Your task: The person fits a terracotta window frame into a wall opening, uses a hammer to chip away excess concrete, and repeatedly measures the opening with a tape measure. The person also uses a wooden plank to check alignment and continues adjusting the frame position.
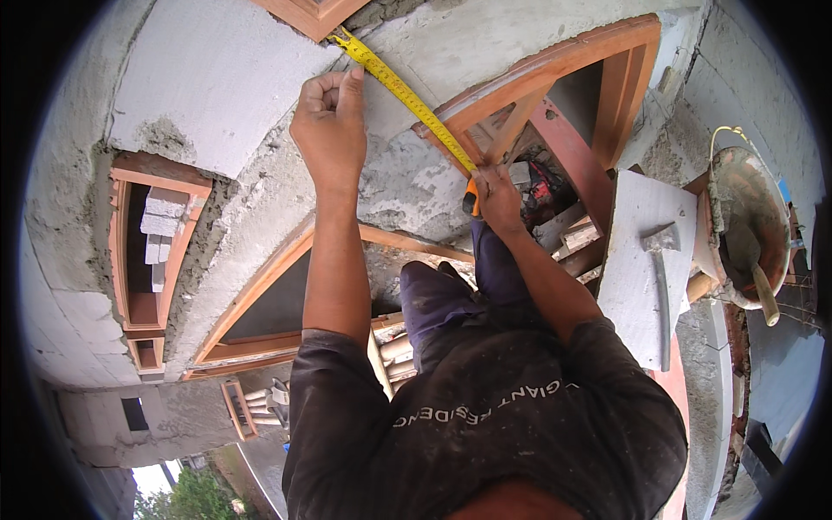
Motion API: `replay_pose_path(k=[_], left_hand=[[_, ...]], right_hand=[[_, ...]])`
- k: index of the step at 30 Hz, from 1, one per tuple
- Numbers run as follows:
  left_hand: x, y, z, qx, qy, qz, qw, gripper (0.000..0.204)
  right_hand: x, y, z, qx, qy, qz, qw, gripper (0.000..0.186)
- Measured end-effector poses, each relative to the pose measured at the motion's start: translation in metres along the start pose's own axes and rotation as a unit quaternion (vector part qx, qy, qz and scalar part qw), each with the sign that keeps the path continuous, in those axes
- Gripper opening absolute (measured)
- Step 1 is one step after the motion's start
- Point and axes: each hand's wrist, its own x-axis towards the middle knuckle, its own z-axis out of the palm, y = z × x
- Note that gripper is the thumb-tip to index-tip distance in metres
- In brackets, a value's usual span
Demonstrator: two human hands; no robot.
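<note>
- Yellow blade of the tape measure (400,90) runs in a slant across the grey wall (416,182), its long axis going from upper left to lower right of the view.
- Its far end sits by the lower corner of the upper wooden frame (308,19); whether it hooks on or merely meets that corner, I cannot tell.
- Lower down, the blade crosses the near left corner of the arched wooden frame (555,65) and reaches the orange-and-black case (471,192).
- Left hand (329,130) is the nearer of the 2 to the far end: fingers curled, thumb tip right at the blade's lower edge. Contact there is too fine to judge.
- Right hand (500,198) is closed round the case, beside the arched frame's near left corner.
- So the 2 hands are apart, with most of the visible blade stretching between them, and the far end lies up and left of both.
- Farther right, a white board (624,286) carries a hammer (662,286), head toward the board's top edge, handle pointing to its bottom edge.
- Past the board's right edge stands a bucket (716,199) with a trowel (763,290) leaning in it.
- Far left, another wooden frame (184,260) is set in the wall, pale blocks (160,217) showing through its opening.
</note>
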Motion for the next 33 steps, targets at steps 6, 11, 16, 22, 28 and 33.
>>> replay_pose_path(k=[6, 11, 16, 22, 28, 33], left_hand=[[-0.090, -0.074, 0.046, -0.082, -0.083, -0.161, 0.980, 0.028], [-0.093, -0.089, 0.059, -0.112, -0.090, -0.202, 0.969, 0.030], [-0.093, -0.092, 0.062, -0.088, -0.084, -0.201, 0.972, 0.028], [-0.093, -0.101, 0.067, -0.088, -0.063, -0.170, 0.980, 0.027], [-0.095, -0.106, 0.068, -0.051, -0.056, -0.159, 0.984, 0.026], [-0.095, -0.110, 0.071, -0.039, -0.054, -0.136, 0.988, 0.026]], right_hand=[[0.000, -0.002, 0.000, -0.017, -0.008, 0.033, 0.999, 0.020], [-0.002, -0.011, -0.002, -0.017, -0.001, 0.024, 1.000, 0.019], [-0.001, -0.012, 0.000, -0.017, 0.010, 0.014, 1.000, 0.019], [-0.001, -0.015, 0.000, -0.030, 0.012, 0.015, 0.999, 0.019], [-0.002, -0.012, 0.001, -0.034, 0.007, 0.010, 0.999, 0.020], [-0.002, -0.012, 0.000, -0.021, 0.005, 0.017, 1.000, 0.021]])
